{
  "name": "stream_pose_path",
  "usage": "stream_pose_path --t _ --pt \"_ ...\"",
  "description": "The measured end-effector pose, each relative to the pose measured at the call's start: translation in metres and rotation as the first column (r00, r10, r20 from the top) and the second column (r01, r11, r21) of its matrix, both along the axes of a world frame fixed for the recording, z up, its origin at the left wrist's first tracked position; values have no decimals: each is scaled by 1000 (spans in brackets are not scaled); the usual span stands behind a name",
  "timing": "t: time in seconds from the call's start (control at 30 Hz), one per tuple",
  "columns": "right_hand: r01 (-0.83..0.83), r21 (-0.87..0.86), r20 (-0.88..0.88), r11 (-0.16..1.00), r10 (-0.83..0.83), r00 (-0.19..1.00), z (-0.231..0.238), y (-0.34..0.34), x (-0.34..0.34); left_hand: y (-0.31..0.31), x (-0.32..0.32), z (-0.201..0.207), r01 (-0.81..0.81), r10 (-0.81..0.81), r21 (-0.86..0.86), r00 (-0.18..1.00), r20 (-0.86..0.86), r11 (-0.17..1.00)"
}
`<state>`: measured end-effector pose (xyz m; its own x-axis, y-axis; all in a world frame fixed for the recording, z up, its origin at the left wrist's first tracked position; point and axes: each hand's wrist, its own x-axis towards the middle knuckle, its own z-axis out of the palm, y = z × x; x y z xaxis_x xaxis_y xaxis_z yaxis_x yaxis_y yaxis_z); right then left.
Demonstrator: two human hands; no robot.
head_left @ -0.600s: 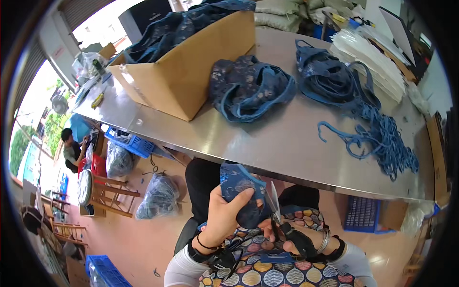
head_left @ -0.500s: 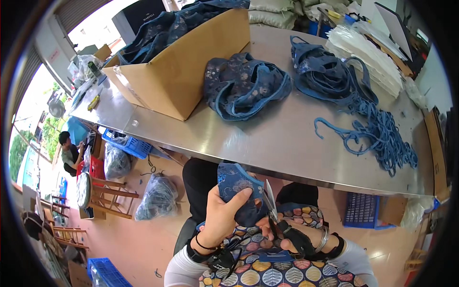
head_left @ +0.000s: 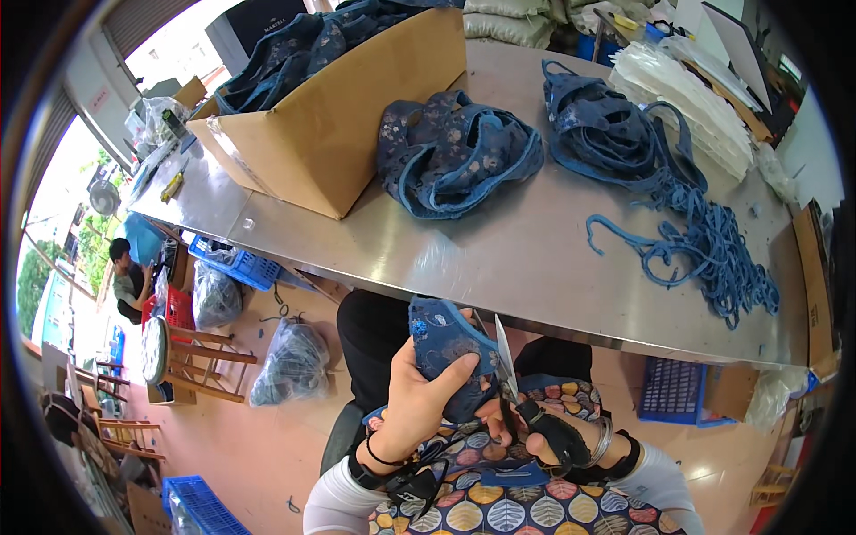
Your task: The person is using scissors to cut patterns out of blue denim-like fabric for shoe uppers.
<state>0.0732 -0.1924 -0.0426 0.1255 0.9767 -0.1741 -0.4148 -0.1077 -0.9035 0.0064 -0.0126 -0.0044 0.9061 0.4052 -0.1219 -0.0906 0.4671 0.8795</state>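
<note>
Head view, looking down at a seated person's lap and a metal table (head_left: 374, 259). The left hand (head_left: 417, 394) grasps a piece of dark blue floral cloth (head_left: 443, 337), thumb pressed flat across its front; the cloth is upright above the lap, just in front of the table's near edge. The right hand (head_left: 541, 434) grips scissors (head_left: 506, 361), their blades pointing up and away at the cloth's right edge; whether they touch it, I cannot tell. A patterned apron (head_left: 499, 513) covers the lap.

On the table, at left, a cardboard box (head_left: 357, 125) is heaped with similar blue fabric. Right of it lies a crumpled floral bundle (head_left: 459, 156), then a coil of blue straps (head_left: 597, 125), with a tangle of thin blue cords (head_left: 713, 263) nearer the right edge. Behind the coil is a white stack (head_left: 678, 107).

On the floor at left are a stuffed clear bag (head_left: 294, 361) and a wooden stool (head_left: 201, 357). Farther off, a co-worker (head_left: 130, 278) sits.
</note>
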Motion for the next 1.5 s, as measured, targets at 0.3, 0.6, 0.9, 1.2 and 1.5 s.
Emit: stream_pose_path --t 0.3,0.6,0.9,1.2,1.5 --pt "21 -4 117 1000 -21 993 1 -1 0 -3 3 3 -23 23 -23 1000 7 999" --pt "82 -56 308 995 -60 949 -1 -2 4 -1 1 5 -11 11 -26 1000 1 1000" --pt "48 -194 432 980 42 901 15 -8 15 13 -3 15 92 -89 114 995 -33 989" --pt "92 -48 342 995 -70 937 9 -12 15 24 -2 12 136 -132 130 990 -41 982" --pt "0 -244 462 970 116 879 18 -18 24 26 1 16 175 -170 136 984 -46 975"
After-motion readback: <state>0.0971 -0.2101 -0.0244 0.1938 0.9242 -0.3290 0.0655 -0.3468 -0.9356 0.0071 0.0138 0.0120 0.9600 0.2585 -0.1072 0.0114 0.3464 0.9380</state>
